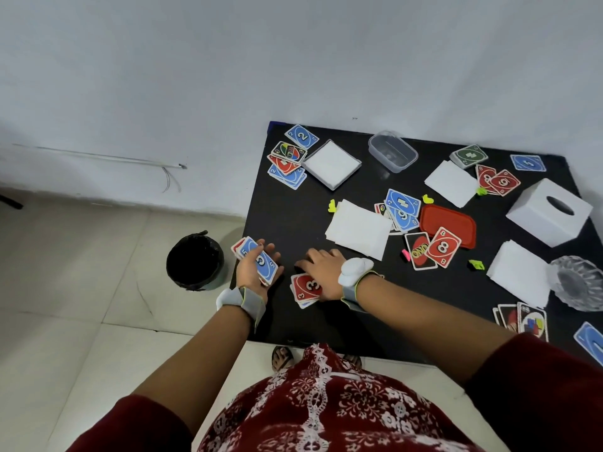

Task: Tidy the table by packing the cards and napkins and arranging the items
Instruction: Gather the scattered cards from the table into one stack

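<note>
My left hand (pixel 253 269) holds a stack of cards (pixel 257 261) with a blue 5 on top, at the table's left edge. My right hand (pixel 321 270) lies palm down on a small pile topped by a red 3 card (pixel 306 287) near the front of the black table (pixel 293 216); its fingers are on the pile. Loose cards lie in several groups: a blue 2 group (pixel 292 158) at the back left, a blue 6 group (pixel 401 208) in the middle, a red 8 card (pixel 443 246). White napkins (pixel 359 228) lie flat in the middle.
A napkin holder (pixel 331 164), clear plastic box (pixel 393 151), red lid (pixel 448 223), white tissue box (pixel 549 212) and glass ashtray (pixel 577 282) stand on the table. More napkins (pixel 518 277) and cards (pixel 497 181) lie at the right. A black bin (pixel 194 261) stands on the floor left.
</note>
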A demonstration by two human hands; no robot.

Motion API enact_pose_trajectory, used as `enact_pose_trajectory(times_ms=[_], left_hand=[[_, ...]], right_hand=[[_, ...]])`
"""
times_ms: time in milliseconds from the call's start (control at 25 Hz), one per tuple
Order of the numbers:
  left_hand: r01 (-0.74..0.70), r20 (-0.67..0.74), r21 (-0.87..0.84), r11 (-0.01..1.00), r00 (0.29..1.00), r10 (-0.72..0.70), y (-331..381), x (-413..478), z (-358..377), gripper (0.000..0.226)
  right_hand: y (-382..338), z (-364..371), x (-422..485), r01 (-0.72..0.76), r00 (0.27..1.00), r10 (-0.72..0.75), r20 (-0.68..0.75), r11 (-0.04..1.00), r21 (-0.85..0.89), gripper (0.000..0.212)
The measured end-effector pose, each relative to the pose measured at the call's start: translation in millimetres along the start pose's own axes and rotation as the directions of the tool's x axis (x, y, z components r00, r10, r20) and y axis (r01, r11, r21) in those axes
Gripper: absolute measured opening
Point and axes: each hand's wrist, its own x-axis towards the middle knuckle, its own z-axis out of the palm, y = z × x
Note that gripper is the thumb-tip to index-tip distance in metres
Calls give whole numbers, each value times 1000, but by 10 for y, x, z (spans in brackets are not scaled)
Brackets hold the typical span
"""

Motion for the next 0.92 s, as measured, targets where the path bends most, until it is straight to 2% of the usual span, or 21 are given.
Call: enact_pose_trajectory(times_ms=[120, 200, 280, 440, 520, 600, 680, 720, 800, 880, 920], left_hand=[[5, 14, 26, 1000, 1000, -5, -15, 16, 26, 11], [8, 10, 46, 999, 1000, -9, -19, 28, 50, 11], [17, 12, 64, 998, 1000, -18, -48, 44, 71, 11], [16, 2, 66, 998, 1000, -17, -68, 79, 82, 9], [19, 12, 67, 998, 1000, -20, -66, 98, 90, 10], [24, 35, 63, 998, 999, -27, -59, 110, 121, 11], [32, 57, 66, 997, 998, -36, -64, 115, 160, 11], [39, 68, 69, 997, 997, -44, -71, 111, 185, 12], [55, 80, 79, 995, 995, -61, -92, 108, 230, 12], [58, 87, 84, 995, 994, -66, -103, 109, 262, 11], [57, 90, 90, 994, 994, -65, -109, 114, 285, 10]], right_hand=[[-25, 19, -20, -127, 991, 125, 44, 992, 26, 82], [-14, -8, -26, -151, 987, 148, 59, 987, 57, 81], [-15, 7, -69, -119, 993, 117, 30, 989, 86, 76], [-46, 173, -273, 47, 999, -44, -23, 981, 190, 45], [4, 158, -381, -15, 994, 36, -98, 978, 208, 47], [100, 72, -420, -148, 955, 199, -221, 962, 229, 55], [173, 25, -432, -212, 917, 267, -296, 955, 206, 58], [192, 26, -439, -220, 926, 262, -270, 959, 177, 59], [234, 101, -439, -243, 957, 265, -122, 956, 164, 64], [233, 117, -421, -294, 940, 336, -64, 888, 354, 66], [244, 75, -397, -291, 910, 405, -88, 777, 558, 62]])
